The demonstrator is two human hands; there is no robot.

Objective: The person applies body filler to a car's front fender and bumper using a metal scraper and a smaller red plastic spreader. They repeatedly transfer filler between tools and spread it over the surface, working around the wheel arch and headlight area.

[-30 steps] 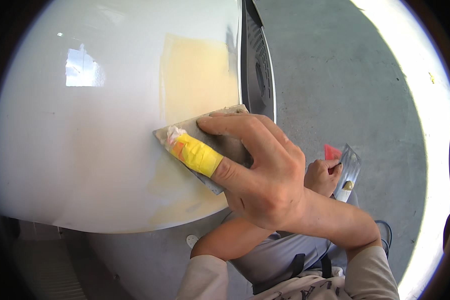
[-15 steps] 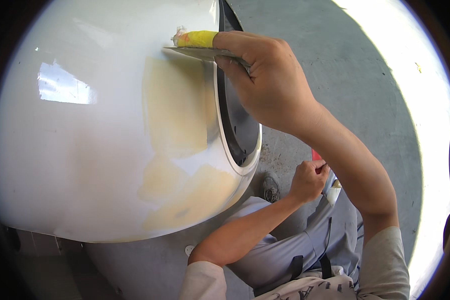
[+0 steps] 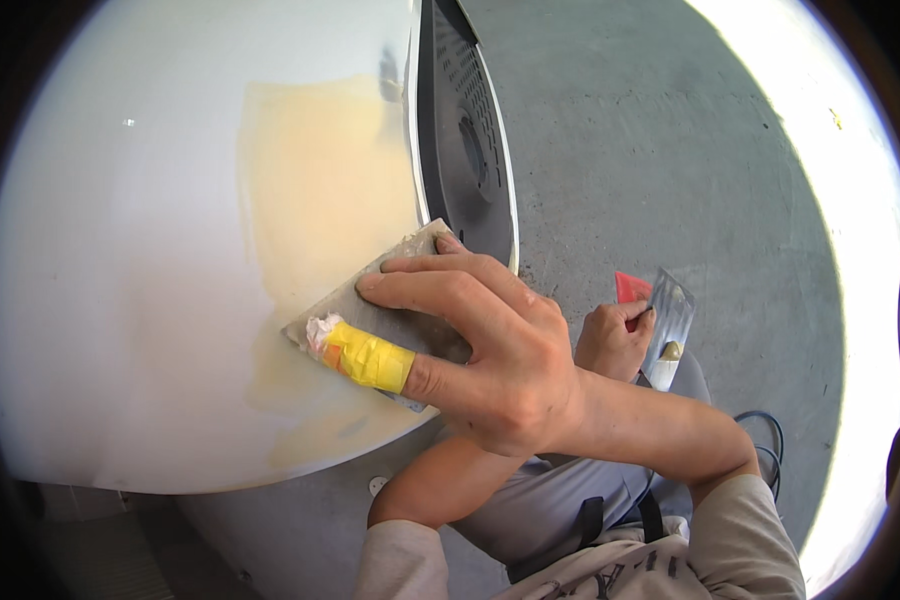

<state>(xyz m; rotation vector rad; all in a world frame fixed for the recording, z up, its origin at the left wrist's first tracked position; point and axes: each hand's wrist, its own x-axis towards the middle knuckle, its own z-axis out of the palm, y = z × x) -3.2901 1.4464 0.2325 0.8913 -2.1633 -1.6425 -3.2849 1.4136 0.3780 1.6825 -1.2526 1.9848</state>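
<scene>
Grey floor (image 3: 650,180): fills the right of the room, a bright strip at its far right edge.
White panel (image 3: 110,300): curves across the left side from far to near.
Forearms (image 3: 650,415): crossed in front of the person, the right reaching leftward over the left, which runs rightward beneath it.
Beige patch (image 3: 330,180): on the panel's right part, a broad block far off, thinner smears nearer.
Black vented part (image 3: 463,110): along the panel's far right edge.
Right hand (image 3: 500,350): back upward, wrist to the right, fingers spread and gently arched, thumb stretched left; it holds a flat scraper.
Scraper (image 3: 410,335): tilted low at the panel's near right, over the patch's near end; I can't see its underside.
Left hand (image 3: 610,335): well to the right, beyond the forearms, fingers curled in a narrow pinch on a putty knife.
Putty knife (image 3: 673,305): grey blade pointing far, just right of the fingertips.
Red piece (image 3: 632,286): sticks out beyond the left hand, left of the blade.
Yellow tape (image 3: 370,360): wraps the right thumb, ragged white stuff at its tip.
</scene>
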